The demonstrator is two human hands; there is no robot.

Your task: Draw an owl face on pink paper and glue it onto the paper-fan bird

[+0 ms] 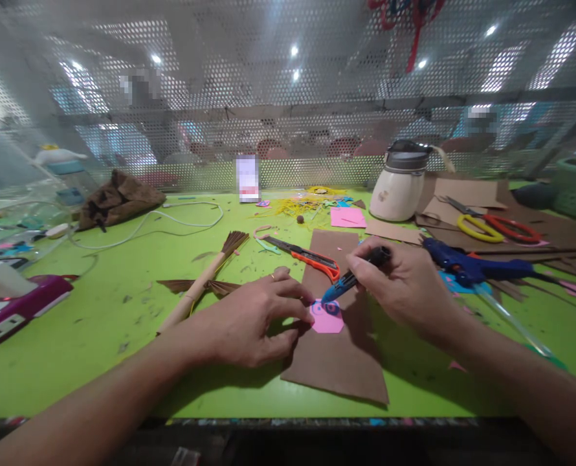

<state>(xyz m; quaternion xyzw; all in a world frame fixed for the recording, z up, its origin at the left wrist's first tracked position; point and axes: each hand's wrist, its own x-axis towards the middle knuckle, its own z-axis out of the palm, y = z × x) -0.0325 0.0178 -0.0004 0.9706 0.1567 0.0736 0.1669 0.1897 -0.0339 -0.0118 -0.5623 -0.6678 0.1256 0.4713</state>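
Observation:
A small pink paper piece [327,323] with blue round eye shapes drawn on it lies on a strip of brown cardboard [336,372]. My right hand [402,285] grips a blue marker [350,279], its tip touching the top of the pink paper. At the paper's left edge, my left hand [263,317] rests with its fingers stretched out, fingertips on the paper. An orange box cutter [312,259] lies just beyond my hands, partly over the cardboard. Left of it sits a rolled paper stick [198,285] with a frayed brown end.
At the right lie a blue glue gun [472,262], scissors [482,228] with yellow handles and brown cardboard sheets. A white jug [398,184] stands behind. Leftward are a purple power strip [23,307], a white cable [142,223] and a crumpled brown bag [120,199]. A phone [247,178] leans at the back.

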